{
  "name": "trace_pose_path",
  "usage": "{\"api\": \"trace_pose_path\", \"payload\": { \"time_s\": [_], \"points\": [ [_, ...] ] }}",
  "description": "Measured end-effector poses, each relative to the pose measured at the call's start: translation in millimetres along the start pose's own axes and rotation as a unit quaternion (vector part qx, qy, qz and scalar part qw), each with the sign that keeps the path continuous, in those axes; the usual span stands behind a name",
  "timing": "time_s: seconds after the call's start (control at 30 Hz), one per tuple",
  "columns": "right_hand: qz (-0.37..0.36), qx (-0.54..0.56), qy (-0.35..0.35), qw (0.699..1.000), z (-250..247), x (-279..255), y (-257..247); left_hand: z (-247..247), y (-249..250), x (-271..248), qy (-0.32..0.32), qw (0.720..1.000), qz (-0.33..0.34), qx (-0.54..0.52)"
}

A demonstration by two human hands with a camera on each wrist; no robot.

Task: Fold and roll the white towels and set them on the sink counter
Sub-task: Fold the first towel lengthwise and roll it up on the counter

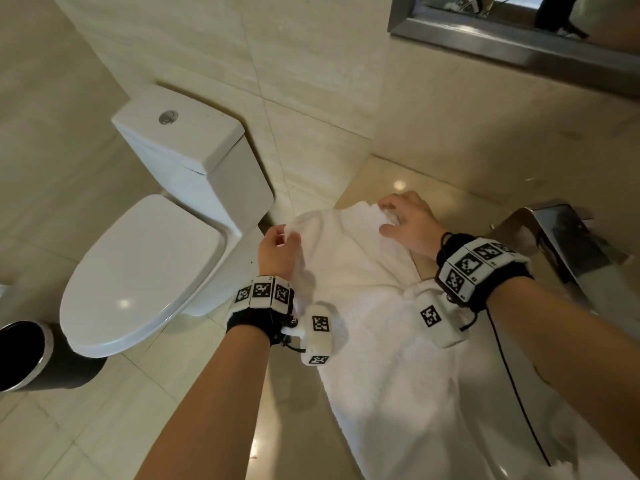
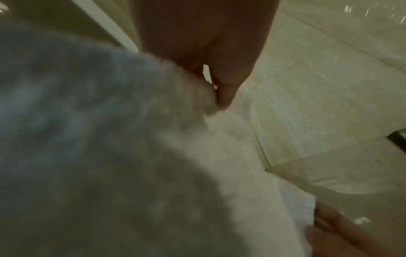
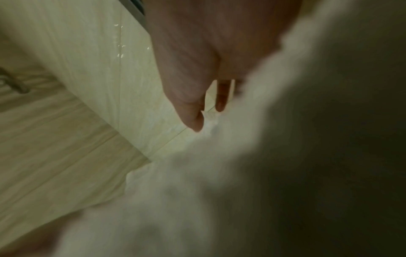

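A white towel (image 1: 374,341) lies lengthwise along the beige sink counter (image 1: 381,181), running from the near edge to its far end. My left hand (image 1: 280,247) pinches the towel's far left corner, which overhangs the counter's left edge. My right hand (image 1: 405,220) grips the far right corner, fingers curled over the cloth. In the left wrist view the towel (image 2: 153,156) fills the frame and my left fingers (image 2: 224,93) pinch its edge. Blurred white towel (image 3: 219,191) also fills the right wrist view, with my right fingers (image 3: 195,120) at its border.
A white toilet (image 1: 149,258) with its lid down stands left of the counter, and a black bin (image 1: 31,358) sits on the tiled floor at far left. A chrome fixture (image 1: 561,240) is on the counter at right. A mirror frame (image 1: 502,36) hangs above.
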State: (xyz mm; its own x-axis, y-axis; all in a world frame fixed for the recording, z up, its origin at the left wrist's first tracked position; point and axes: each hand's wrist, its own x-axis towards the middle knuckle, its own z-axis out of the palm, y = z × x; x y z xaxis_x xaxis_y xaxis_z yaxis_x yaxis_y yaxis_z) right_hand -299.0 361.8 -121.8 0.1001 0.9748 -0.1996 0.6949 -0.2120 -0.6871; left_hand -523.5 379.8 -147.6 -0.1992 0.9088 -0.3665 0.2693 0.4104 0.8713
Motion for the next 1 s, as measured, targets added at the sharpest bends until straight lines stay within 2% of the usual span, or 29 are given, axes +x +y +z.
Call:
{"api": "trace_pose_path", "payload": {
  "time_s": [0.1, 0.23, 0.33, 0.4, 0.47, 0.57, 0.63, 0.7, 0.83, 0.93, 1.0],
  "points": [
    [-0.049, 0.012, 0.073, 0.996, -1.8, 3.5, -3.5, 4.6, -4.0, 0.3, -0.002, 0.999, -0.031, -0.026],
    [0.010, -0.062, 0.001, 0.998, 2.0, 5.1, -6.1, 3.5, 0.8, 0.5, -0.026, 0.999, -0.020, -0.026],
    [0.018, -0.072, 0.051, 0.996, 3.8, 5.3, -8.6, 0.5, 0.3, 4.2, -0.016, 0.999, -0.011, -0.045],
    [0.014, -0.059, 0.087, 0.994, 2.9, 9.0, -5.4, -0.2, -2.0, 7.8, -0.014, 0.999, 0.019, -0.040],
    [0.019, -0.070, 0.065, 0.995, 0.7, 13.8, -2.7, -0.6, -1.6, 11.4, -0.008, 0.999, 0.033, -0.031],
    [0.059, -0.060, 0.028, 0.996, -2.1, 21.6, -1.0, -4.7, -1.9, 14.7, -0.017, 0.999, -0.019, -0.030],
    [0.105, 0.021, 0.024, 0.994, -5.6, 25.0, -0.3, -9.9, -3.2, 12.0, -0.042, 0.996, -0.072, -0.024],
    [0.139, 0.102, 0.008, 0.985, -12.2, 21.6, 0.1, -14.8, -5.7, 2.9, -0.056, 0.994, -0.096, -0.014],
    [0.110, 0.100, 0.017, 0.989, -33.4, -18.8, -5.3, -13.8, -11.2, -32.6, -0.034, 0.993, -0.010, 0.111],
    [0.080, 0.118, -0.083, 0.986, -43.4, -74.3, -5.3, -10.5, -6.5, -74.4, -0.004, 0.959, 0.051, 0.279],
    [0.065, 0.084, -0.138, 0.985, -40.1, -110.2, 7.2, -12.8, -5.7, -105.1, 0.010, 0.931, 0.083, 0.355]
  ]
}}
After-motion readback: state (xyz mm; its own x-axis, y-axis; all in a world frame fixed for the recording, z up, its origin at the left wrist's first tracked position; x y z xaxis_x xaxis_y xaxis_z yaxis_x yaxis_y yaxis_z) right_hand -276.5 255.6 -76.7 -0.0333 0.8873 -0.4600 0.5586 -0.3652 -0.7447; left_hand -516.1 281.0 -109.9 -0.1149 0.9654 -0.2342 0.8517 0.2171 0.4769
